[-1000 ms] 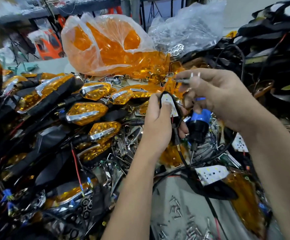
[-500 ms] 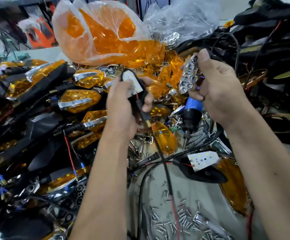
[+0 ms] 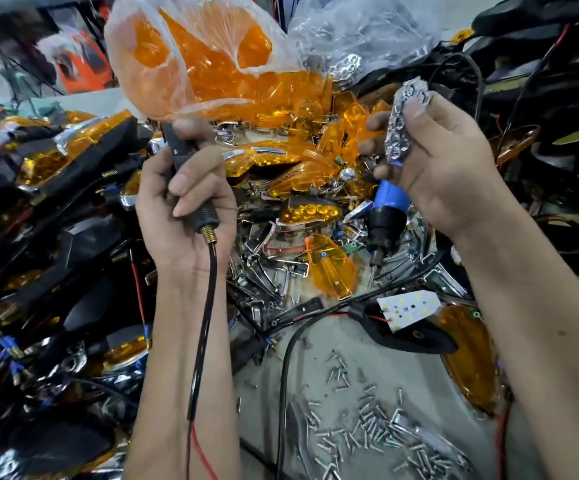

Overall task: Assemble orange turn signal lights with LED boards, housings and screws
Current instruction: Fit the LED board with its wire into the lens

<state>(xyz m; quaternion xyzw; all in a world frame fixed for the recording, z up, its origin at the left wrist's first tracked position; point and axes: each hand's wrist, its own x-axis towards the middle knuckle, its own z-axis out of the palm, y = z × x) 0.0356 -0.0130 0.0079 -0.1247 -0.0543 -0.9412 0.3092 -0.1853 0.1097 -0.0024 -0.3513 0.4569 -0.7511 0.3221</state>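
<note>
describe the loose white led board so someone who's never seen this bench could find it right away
Start at the grey patch of bench strewn with small silver screws, low between the two forearms. Up and right of them lies a black housing; the white LED board rests on it, the only flat white, dotted piece there.

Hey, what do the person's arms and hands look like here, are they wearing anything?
Both arms are bare from the bottom edge of the picture up to the fingers: no sleeves, gloves, watch or rings show. The left hand and right hand have short, plain nails. A small dark spot marks the right forearm.
</note>
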